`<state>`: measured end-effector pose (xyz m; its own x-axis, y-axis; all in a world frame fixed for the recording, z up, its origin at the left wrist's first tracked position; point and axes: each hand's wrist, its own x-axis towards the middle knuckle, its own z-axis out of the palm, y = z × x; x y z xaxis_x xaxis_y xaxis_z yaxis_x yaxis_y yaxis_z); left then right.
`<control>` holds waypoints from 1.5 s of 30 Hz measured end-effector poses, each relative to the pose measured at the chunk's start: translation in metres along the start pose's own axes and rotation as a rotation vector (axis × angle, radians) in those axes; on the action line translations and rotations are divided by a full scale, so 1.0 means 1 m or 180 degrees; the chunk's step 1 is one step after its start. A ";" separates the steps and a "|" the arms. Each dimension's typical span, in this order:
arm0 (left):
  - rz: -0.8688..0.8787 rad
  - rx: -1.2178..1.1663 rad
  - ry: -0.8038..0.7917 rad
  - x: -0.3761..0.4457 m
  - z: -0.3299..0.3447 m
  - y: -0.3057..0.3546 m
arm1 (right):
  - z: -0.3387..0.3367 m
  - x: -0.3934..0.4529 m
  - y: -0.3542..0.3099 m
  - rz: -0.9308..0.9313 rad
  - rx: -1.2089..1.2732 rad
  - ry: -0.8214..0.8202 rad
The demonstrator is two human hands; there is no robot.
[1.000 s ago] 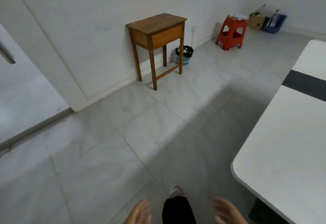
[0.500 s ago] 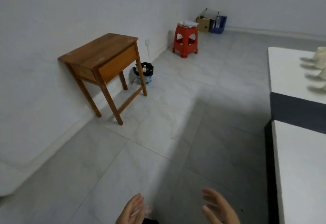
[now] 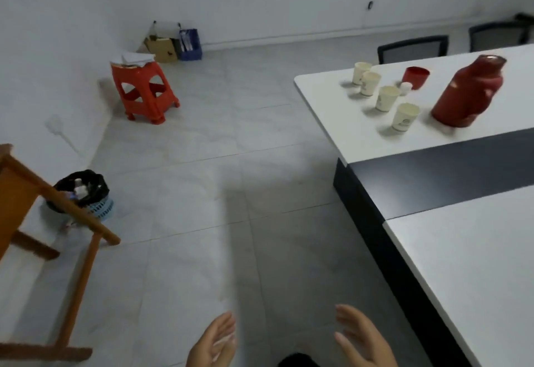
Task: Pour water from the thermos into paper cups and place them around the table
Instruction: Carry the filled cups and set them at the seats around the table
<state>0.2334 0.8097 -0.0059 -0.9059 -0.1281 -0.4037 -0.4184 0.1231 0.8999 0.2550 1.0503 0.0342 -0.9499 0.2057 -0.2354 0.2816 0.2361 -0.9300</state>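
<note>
A red thermos [image 3: 468, 92] stands on the white table [image 3: 332, 112] at the upper right, its red lid [image 3: 416, 77] set upside down behind it next to a small white stopper [image 3: 406, 88]. Several paper cups stand in a row to its left, the nearest [image 3: 404, 116] closest to the thermos, the farthest [image 3: 361, 72] near the table's end. My left hand [image 3: 213, 343] and right hand [image 3: 364, 340] hover low at the bottom, far from the table, fingers straight and holding nothing.
A wooden side table [image 3: 34, 193] stands at the left with a black-lined bin [image 3: 83, 193] behind it. A red plastic stool [image 3: 144, 89] and boxes [image 3: 173, 44] sit by the far wall. Dark chairs [image 3: 413, 49] stand behind the table. Grey tile floor lies between.
The view has swung to the right, bringing the table with thermos and cups into sight. The wooden side table has slid to the left edge. Both hands stay low and held apart.
</note>
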 end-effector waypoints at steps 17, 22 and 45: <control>0.0260 0.0489 -0.0965 0.335 0.196 0.203 | -0.088 0.343 -0.045 0.0081 0.0413 0.1186; 0.0113 0.0832 -0.1668 0.420 0.250 0.231 | -0.110 0.393 -0.030 0.0512 0.0418 0.2056; 0.1345 0.1188 -0.3517 0.616 0.562 0.356 | -0.194 0.633 -0.046 0.1446 0.1272 0.3965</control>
<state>-0.5100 1.3273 -0.0268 -0.4682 0.8653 -0.1790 0.0908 0.2487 0.9643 -0.3326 1.3543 -0.0172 0.0197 0.9443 -0.3284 0.2720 -0.3212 -0.9071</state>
